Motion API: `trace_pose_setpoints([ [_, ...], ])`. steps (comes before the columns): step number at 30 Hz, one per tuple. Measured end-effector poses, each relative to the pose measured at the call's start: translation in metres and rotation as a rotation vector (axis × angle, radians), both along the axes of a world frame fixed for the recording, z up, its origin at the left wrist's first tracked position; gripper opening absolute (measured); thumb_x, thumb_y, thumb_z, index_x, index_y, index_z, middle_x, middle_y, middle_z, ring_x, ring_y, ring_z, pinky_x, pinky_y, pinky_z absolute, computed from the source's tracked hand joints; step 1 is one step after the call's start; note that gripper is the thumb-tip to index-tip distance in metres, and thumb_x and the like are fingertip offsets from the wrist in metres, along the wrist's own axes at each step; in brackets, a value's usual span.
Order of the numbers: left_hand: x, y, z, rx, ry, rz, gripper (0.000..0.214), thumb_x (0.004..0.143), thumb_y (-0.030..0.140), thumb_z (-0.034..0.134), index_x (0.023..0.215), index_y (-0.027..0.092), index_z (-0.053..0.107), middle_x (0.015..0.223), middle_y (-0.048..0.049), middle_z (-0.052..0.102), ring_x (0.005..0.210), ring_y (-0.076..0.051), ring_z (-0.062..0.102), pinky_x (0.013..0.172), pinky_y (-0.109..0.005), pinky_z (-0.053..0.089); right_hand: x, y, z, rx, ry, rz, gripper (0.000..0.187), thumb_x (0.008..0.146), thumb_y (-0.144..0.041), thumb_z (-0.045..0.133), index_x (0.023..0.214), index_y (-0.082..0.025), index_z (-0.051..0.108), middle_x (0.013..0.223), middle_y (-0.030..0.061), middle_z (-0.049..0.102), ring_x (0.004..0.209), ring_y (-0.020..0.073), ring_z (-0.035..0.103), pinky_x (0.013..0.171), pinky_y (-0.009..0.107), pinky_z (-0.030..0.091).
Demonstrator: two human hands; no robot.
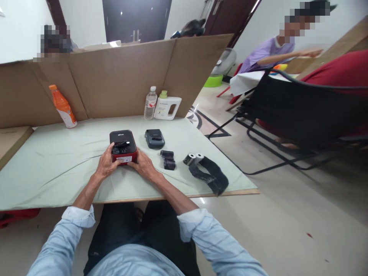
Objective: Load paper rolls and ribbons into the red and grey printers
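Observation:
My left hand point(107, 163) is closed around the left side of a red-and-black box-shaped device point(123, 135) that rests on the table. On its opposite side, my right hand point(143, 165) grips the right front corner. A small black object with a white end point(123, 144) lies across the device's top, and a white label shows on its front. To the right is a smaller dark grey device point(155, 138). Nearer me lie a small dark roll with a loose strip point(168, 160) and a pair of rolls joined by a long black band point(211, 174).
A cardboard screen point(120, 78) borders the table's point(71, 176) far side. Against it stand an orange bottle point(63, 106), a clear water bottle point(150, 103) and a white jug point(168, 107). A black folding chair point(304, 107) is at right; a person in purple point(267, 53) sits beyond.

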State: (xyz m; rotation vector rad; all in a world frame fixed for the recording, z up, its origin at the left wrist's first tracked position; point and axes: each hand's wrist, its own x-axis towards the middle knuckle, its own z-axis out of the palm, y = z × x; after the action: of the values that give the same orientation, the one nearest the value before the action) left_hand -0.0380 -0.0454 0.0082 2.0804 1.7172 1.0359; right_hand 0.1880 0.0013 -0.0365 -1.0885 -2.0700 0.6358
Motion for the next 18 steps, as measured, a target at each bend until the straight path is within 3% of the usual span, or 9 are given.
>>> trace_pose_setpoints([
  [6, -0.052, -0.016, 0.022, 0.004, -0.050, 0.099, 0.092, 0.080, 0.042, 0.079, 0.160, 0.020, 0.039, 0.149, -0.0169, 0.063, 0.118, -0.032, 0.071, 0.095, -0.045, 0.061, -0.057, -0.003, 0.022, -0.035, -0.031, 0.074, 0.079, 0.095, -0.037, 0.073, 0.162, -0.017, 0.035, 0.147, 0.0184, 0.064, 0.134, 0.0325, 0.060, 0.111, 0.046, 0.048],
  [10, -0.091, -0.028, 0.037, 0.008, -0.040, 0.179, 0.087, 0.078, 0.044, 0.080, 0.154, 0.021, 0.046, 0.140, -0.0132, 0.069, 0.115, -0.029, 0.072, 0.097, -0.043, 0.061, -0.100, -0.005, 0.034, -0.057, -0.050, 0.147, 0.077, 0.098, -0.039, 0.071, 0.161, -0.015, 0.034, 0.146, 0.0190, 0.064, 0.132, 0.0313, 0.061, 0.110, 0.044, 0.048],
  [14, -0.118, -0.036, 0.033, -0.007, -0.038, 0.231, 0.085, 0.076, 0.046, 0.081, 0.151, 0.019, 0.050, 0.139, -0.0131, 0.069, 0.115, -0.030, 0.072, 0.098, -0.042, 0.060, -0.128, -0.006, 0.033, -0.047, -0.054, 0.193, 0.079, 0.099, -0.040, 0.071, 0.161, -0.013, 0.031, 0.147, 0.0209, 0.063, 0.132, 0.0320, 0.060, 0.110, 0.046, 0.047],
  [18, -0.125, -0.041, 0.020, 0.006, -0.060, 0.274, 0.088, 0.075, 0.049, 0.082, 0.152, 0.021, 0.049, 0.137, -0.0135, 0.069, 0.108, -0.029, 0.074, 0.093, -0.041, 0.063, -0.134, -0.009, 0.024, -0.026, -0.121, 0.191, 0.081, 0.100, -0.040, 0.071, 0.164, -0.015, 0.028, 0.149, 0.0214, 0.061, 0.133, 0.0335, 0.060, 0.111, 0.048, 0.047],
])
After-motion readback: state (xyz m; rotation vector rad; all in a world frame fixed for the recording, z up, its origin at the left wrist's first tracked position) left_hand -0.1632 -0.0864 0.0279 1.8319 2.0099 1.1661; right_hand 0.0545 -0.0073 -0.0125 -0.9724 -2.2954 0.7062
